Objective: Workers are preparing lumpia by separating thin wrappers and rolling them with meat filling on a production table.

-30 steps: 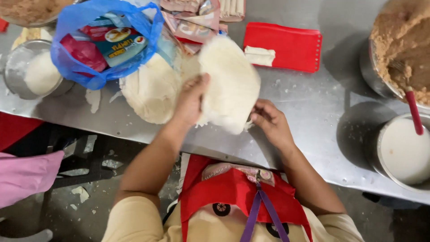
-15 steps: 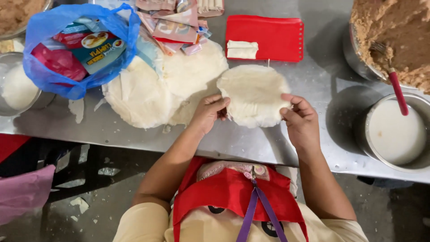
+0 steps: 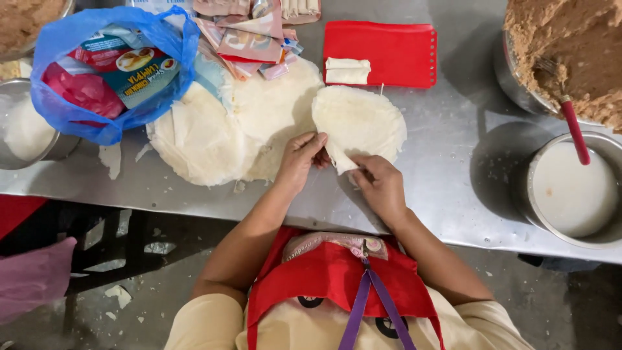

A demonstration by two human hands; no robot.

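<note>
A thin round white wrapper (image 3: 363, 120) lies flat on the steel table (image 3: 447, 175). My left hand (image 3: 299, 159) pinches its near left edge. My right hand (image 3: 382, 185) pinches the near edge and lifts a small flap of it. To the left sit two piles of more white wrappers (image 3: 207, 139), partly overlapping. Behind the wrapper lies a red board (image 3: 389, 55) with one rolled white piece (image 3: 348, 70) on it.
A blue plastic bag (image 3: 97, 71) with packets stands at the back left beside a metal bowl (image 3: 26, 129). Torn packets (image 3: 253, 35) lie at the back. On the right are a pot of brown filling (image 3: 570, 52) with a red-handled utensil (image 3: 573, 126) and a pot of white liquid (image 3: 573, 188).
The wrapper was held up in both hands, then laid flat on the table to the right of the piles. Both hands now pinch its near edge.
</note>
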